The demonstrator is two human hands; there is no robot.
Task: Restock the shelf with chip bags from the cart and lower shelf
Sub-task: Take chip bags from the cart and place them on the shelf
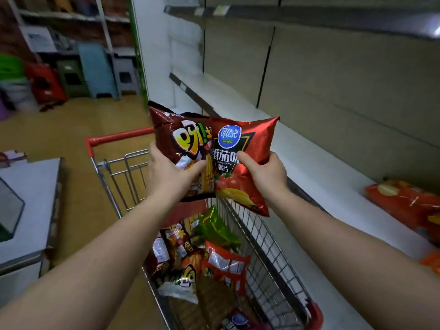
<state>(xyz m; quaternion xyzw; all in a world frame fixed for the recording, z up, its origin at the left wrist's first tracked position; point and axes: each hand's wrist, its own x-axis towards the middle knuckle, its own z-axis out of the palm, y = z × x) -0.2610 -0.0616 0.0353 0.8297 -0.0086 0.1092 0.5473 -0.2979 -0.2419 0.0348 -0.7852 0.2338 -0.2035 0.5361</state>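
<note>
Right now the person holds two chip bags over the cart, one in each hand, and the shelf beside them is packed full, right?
Not quite. The head view shows the left hand holding a dark bag and the right hand a red tomato bag over the cart, but the shelf is mostly bare.

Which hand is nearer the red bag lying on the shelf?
Right. The right hand is left of the shelf bag, holding a tomato bag; the left hand is farther left.
</note>
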